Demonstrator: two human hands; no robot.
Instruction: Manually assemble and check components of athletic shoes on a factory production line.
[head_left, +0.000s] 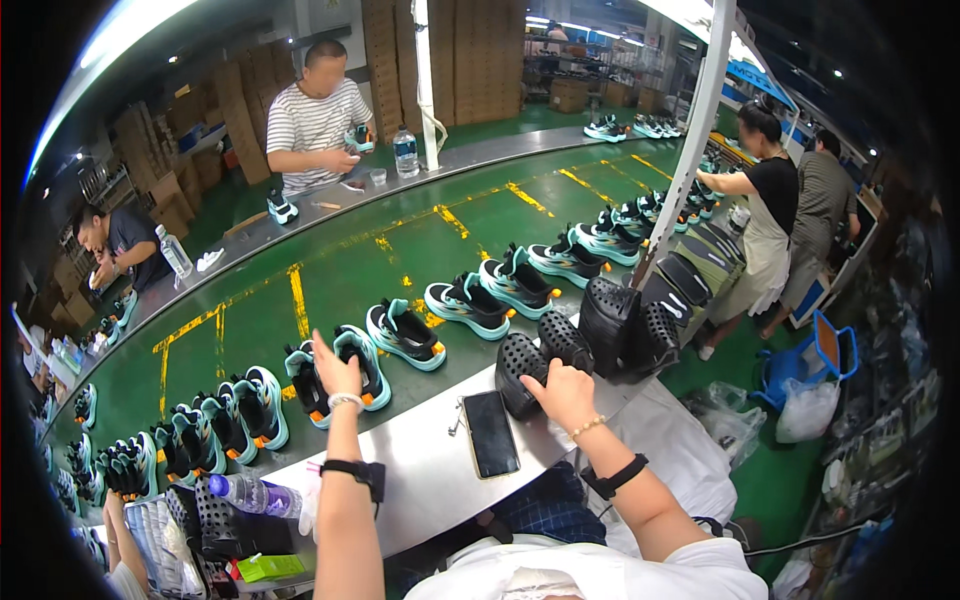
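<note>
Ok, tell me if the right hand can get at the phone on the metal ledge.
Probably yes: the right hand rests on a black perforated insole right beside the phone, and nothing lies between them.

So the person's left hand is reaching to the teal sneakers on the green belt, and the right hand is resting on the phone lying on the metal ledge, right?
Not quite. The head view shows the right hand on a black perforated insole, not on the phone, which lies untouched beside it on the metal ledge. The left hand does reach to the teal sneakers on the green belt.
</note>
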